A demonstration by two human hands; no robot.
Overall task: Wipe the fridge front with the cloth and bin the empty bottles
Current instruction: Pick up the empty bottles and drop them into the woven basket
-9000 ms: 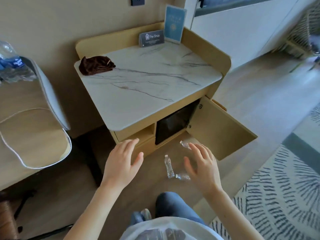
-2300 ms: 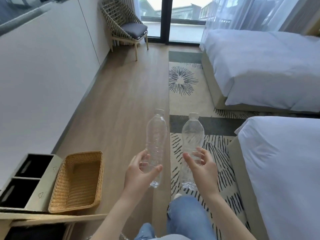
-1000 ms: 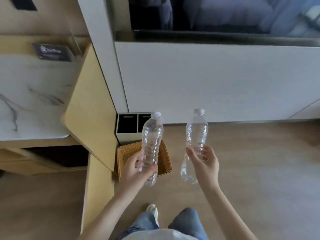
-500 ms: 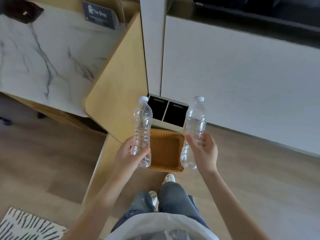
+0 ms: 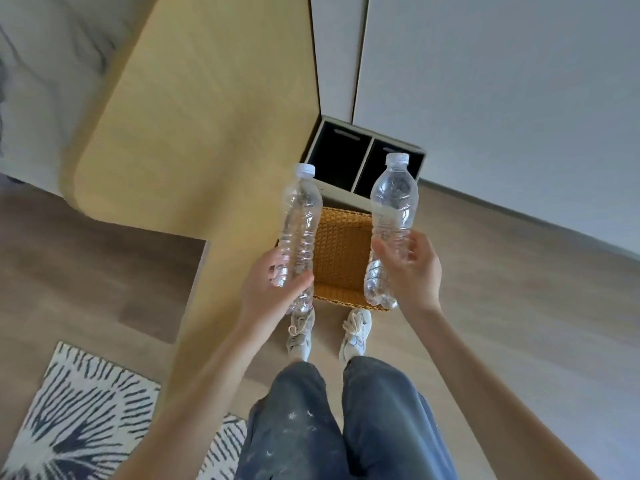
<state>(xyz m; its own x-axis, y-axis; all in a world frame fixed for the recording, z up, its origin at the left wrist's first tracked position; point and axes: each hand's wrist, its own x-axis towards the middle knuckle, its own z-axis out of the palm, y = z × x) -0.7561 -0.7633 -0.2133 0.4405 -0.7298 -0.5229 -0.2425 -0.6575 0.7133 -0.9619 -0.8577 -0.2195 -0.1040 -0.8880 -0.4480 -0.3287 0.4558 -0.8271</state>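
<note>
My left hand (image 5: 268, 292) grips a clear empty plastic bottle (image 5: 300, 220) with a white cap, held upright. A second empty bottle (image 5: 393, 209), also upright, is held in my right hand (image 5: 414, 271). Both bottles hang above a woven wicker basket (image 5: 341, 258) on the floor, which looks empty. Just behind it stands a two-compartment bin (image 5: 360, 164) with dark openings. The fridge and the cloth are out of view.
The cabinet's tan side panel (image 5: 194, 109) rises on the left, with its open door edge running down to my feet. A white wall panel (image 5: 502, 98) fills the right. A patterned rug (image 5: 79, 417) lies at the lower left on the wood floor.
I have stepped closer and tilted my head down, so the basket and bin now sit directly under the bottles. Both hands keep their grip on the bottles.
</note>
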